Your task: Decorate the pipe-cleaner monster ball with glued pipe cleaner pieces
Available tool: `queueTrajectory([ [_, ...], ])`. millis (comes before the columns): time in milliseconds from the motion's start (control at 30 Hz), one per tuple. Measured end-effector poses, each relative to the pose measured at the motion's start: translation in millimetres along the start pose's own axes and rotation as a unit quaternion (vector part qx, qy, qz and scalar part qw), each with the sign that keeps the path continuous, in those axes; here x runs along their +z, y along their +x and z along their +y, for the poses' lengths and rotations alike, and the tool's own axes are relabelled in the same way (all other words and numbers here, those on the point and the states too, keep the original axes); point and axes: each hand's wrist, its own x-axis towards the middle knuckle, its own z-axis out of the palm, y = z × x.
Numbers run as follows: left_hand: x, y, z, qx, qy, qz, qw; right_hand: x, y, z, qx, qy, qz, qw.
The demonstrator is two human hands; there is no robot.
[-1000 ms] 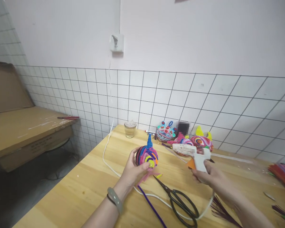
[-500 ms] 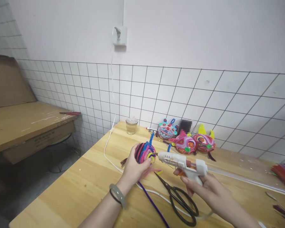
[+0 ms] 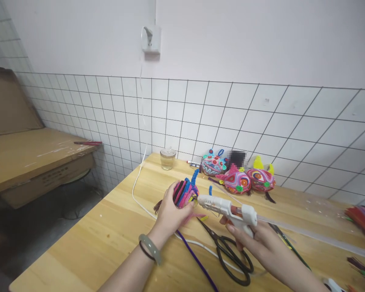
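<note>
My left hand (image 3: 172, 215) is closed around a small craft figure (image 3: 182, 194) covered in pink, blue and black fuzzy strips, with a blue piece sticking up from its top. In my right hand (image 3: 246, 235) is a white hot glue gun (image 3: 223, 207), gripped by its handle. Its nozzle points left and meets the figure's right side near a yellow patch; whether it touches I cannot tell. Below the gun lies a pair of black-handled scissors (image 3: 228, 251), blades toward the figure. A purple pipe cleaner (image 3: 197, 261) runs from under my left hand toward the table's front.
Finished-looking figures stand along the wall: a light blue one (image 3: 213, 164), a pink one (image 3: 235, 180) and one with yellow ears (image 3: 261, 178). A lidded glass (image 3: 168, 159) is at the back corner. A white cord (image 3: 136, 190) crosses the wooden table (image 3: 88, 243). Colourful strips (image 3: 361, 221) lie at right.
The glue gun has moved slightly left, its nozzle now closer over the figure's yellow part. The figure has turned a little in my left hand. The view has shifted slightly.
</note>
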Motion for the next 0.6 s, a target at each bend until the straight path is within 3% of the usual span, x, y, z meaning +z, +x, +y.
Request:
queueTrajectory([
  [600,0.6,-0.6,1.2,-0.013,0.025,-0.001,1.000,-1.1,0.0,-0.6,0.005,-0.045,0.016,0.999],
])
